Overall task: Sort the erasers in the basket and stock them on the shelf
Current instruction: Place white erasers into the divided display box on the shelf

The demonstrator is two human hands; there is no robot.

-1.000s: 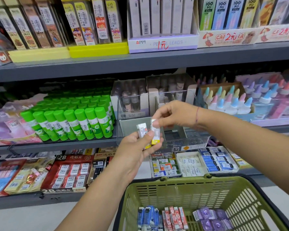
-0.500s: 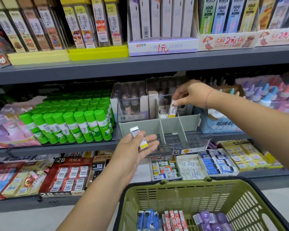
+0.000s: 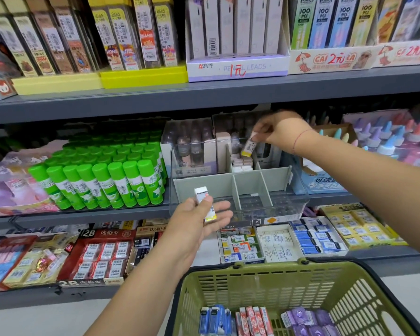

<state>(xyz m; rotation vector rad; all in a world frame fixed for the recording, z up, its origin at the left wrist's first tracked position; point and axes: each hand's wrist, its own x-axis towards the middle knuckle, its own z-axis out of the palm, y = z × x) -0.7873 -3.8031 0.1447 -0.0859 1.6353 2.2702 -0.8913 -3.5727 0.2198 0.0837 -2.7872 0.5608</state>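
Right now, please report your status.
Right hand pinches eraser over organizer. Left hand holds second eraser. No obstruction seen.

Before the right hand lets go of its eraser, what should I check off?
1. Right hand pinches the yellow-ended eraser: ok.
2. That eraser hangs over a rear compartment of the clear organizer: ok.
3. Room there beside the stacked erasers: cannot tell.
4. Left hand holds the second eraser: ok.
5. Basket emptied: not ok, packs remain.
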